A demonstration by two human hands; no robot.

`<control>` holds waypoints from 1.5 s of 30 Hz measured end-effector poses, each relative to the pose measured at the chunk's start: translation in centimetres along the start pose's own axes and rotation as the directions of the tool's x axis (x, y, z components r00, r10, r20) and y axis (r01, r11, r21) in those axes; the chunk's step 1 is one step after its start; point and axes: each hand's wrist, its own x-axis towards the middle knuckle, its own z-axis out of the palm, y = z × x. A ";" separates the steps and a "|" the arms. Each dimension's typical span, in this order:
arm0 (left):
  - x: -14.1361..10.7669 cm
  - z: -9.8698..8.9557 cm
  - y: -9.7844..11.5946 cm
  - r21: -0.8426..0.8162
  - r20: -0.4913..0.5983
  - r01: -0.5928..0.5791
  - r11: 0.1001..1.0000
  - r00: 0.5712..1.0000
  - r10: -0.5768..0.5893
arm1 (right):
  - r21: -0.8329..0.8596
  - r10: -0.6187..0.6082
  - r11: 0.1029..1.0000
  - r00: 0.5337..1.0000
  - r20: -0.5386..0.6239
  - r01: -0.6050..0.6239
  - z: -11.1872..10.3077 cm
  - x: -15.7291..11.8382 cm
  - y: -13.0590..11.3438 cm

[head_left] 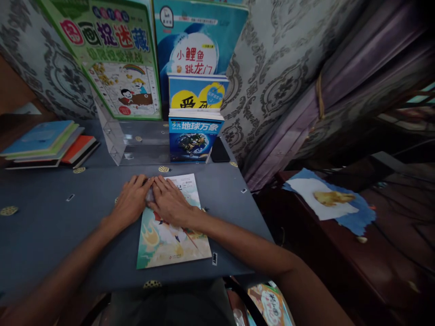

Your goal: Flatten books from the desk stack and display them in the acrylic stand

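A thin paperback book (173, 249) with a green and white illustrated cover lies on the table in front of me. My left hand (134, 199) rests palm down at its upper left edge, fingers stretched forward. On the cover lies my right hand (171, 203), its fingertips meeting the left hand's. A small grey piece that looks like cloth (150, 196) shows between the right thumb and forefinger, pressed on the cover. Most of it is hidden under the hand.
A clear acrylic stand (117, 145) holds upright books, including a blue earth book (192, 140). Beside it lies a dark phone (220, 150). Stacked books (41, 140) lie at left. At right, a blue cloth (360, 217) with white paper lies on a brown surface.
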 end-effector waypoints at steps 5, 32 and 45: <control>0.3 -0.1 0.7 -0.010 -0.011 -0.032 0.999 0.999 0.032 | 0.011 0.028 1.000 1.000 -0.002 -0.028 -0.4 -0.7 0.3; 0.9 -0.3 2.2 0.050 -0.015 -0.110 0.993 0.994 0.111 | -0.013 0.111 0.994 0.993 -0.038 -0.111 -2.5 -4.1 3.1; 1.3 -0.7 2.1 0.057 0.021 -0.094 0.994 0.995 0.093 | 0.183 0.093 0.981 0.979 -0.182 -0.059 -3.6 -6.7 8.8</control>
